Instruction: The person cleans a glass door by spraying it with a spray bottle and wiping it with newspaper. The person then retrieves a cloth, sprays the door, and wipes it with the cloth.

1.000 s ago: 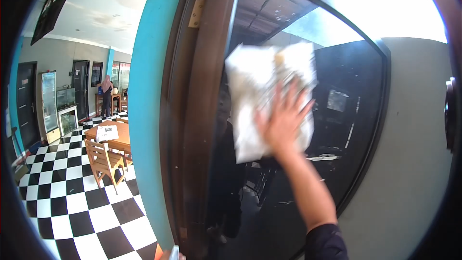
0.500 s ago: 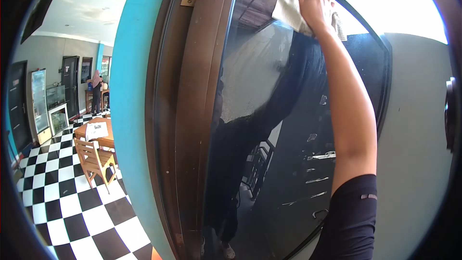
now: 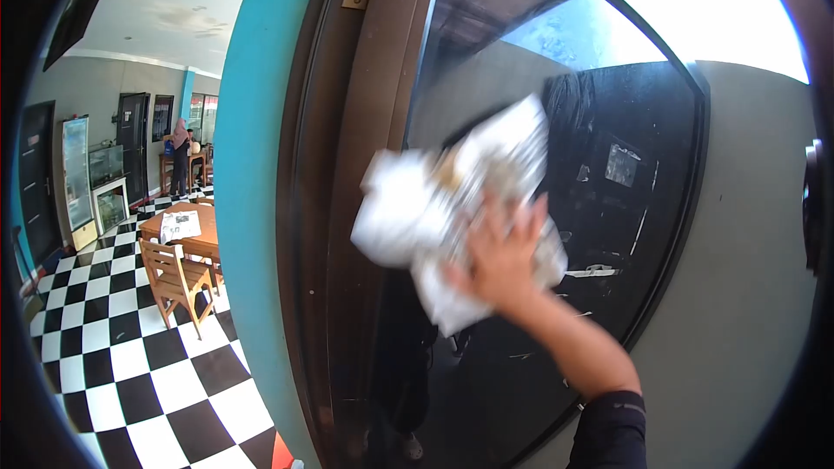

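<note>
Currently, the right hand [image 3: 504,256], its fingers spreading wide, is pressing a blurred, crumpled white sheet [image 3: 400,217] on the dark glass panel [image 3: 625,217], overlapping the panel's left edge.

Bears printed paper [image 3: 180,225] atop the wooden table [image 3: 208,222]; supports table and slatted chair [image 3: 178,281] on the checkered floor [image 3: 130,366].

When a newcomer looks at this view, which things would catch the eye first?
Probably first the crumpled white sheet, blurred, under the right hand against the dark pane near the middle. Next, likely the turquoise wall left of the brown frame, and the black-and-white checkered floor at lower left.
</note>
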Available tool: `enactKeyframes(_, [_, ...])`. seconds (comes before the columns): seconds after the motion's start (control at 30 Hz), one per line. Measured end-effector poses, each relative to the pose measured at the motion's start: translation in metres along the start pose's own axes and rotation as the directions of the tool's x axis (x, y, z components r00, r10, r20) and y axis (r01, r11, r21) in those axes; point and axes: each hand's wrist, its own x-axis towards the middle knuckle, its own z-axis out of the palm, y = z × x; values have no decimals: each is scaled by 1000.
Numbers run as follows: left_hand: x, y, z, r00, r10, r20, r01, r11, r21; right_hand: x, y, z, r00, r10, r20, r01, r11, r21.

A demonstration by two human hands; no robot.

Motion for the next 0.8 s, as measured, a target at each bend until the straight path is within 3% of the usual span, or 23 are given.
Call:
enactKeyframes(0.03, [-1, -6, 0, 998, -61, 6, 62, 998, -14, 52, 33, 3, 990, 94, -105, -104, 990, -98])
enactKeyframes(0.1, [1, -26, 3, 978, -205, 26, 205, 979, -14, 158, 112, 30, 915, 108, -389, -170, 977, -130])
enactKeyframes(0.13, [3, -36, 4, 997, -77, 25, 73, 986, 149, 216, 147, 40, 873, 88, -479, -178, 973, -144])
enactKeyframes(0.17, [5, -47, 4, 998, 54, 24, -59, 945, 321, 265, 161, 35, 899, 154, -409, -239, 957, -165])
enactKeyframes(0.2, [6, -57, 5, 983, 182, 23, -170, 862, 477, 308, 155, 30, 879, 251, -406, -254, 966, 47])
enactKeyframes(0.23, [0, -50, 4, 977, 213, -8, -191, 889, 415, 320, 147, 38, 862, 287, -418, -310, 951, 13])
enactKeyframes(0.27, [-2, -36, 3, 982, 184, -35, -166, 941, 297, 323, 137, 45, 849, 318, -422, -362, 932, -25])
enactKeyframes(0.33, [-6, -20, -1, 990, 131, -54, -120, 976, 182, 268, 79, 19, 967, 183, -180, -168, 981, 92])
enactKeyframes(0.37, [-7, -16, -1, 992, 116, -58, -107, 983, 147, 233, 55, 32, 977, 211, -20, -212, 973, -92])
enactKeyframes(0.4, [-8, -12, -2, 992, 109, -60, -101, 987, 122, 179, 20, 45, 908, 66, -414, -98, 994, -55])
enactKeyframes(0.47, [-8, -6, -2, 992, 111, -63, -106, 992, 73, 50, -59, 31, 990, 85, -108, -82, 996, 33])
enactKeyframes(0.57, [-12, 1, -3, 986, 141, -84, -143, 990, -18, -118, -114, 15, 980, -168, 109, 134, 954, 267])
enactKeyframes(0.6, [-11, -2, -3, 983, 159, -95, -163, 986, -37, -122, -104, 7, 951, -273, 142, 219, 924, 312])
enactKeyframes(0.63, [-10, -8, -1, 974, 197, -111, -204, 977, -60, -113, -81, 12, 952, -266, 153, 211, 929, 304])
enactKeyframes(0.67, [-4, -43, -2, 948, 303, -93, -292, 949, 118, -76, -53, 11, 954, -247, 171, 190, 937, 293])
enactKeyframes(0.7, [2, -78, -3, 911, 406, -74, -370, 883, 290, -18, -20, 7, 985, -76, 152, 53, 988, 146])
enactKeyframes(0.73, [12, -101, -1, 866, 499, -36, -434, 784, 444, 35, 24, 14, 997, -13, -71, 13, 1000, 7])
enactKeyframes(0.77, [2, -34, -7, 814, 579, -41, -488, 721, 492, 83, 77, 29, 976, 50, -212, -58, 998, -33])
enactKeyframes(0.8, [0, -27, -9, 857, 514, -38, -438, 766, 470, 132, 120, 25, 953, 163, -257, -171, 985, -8])
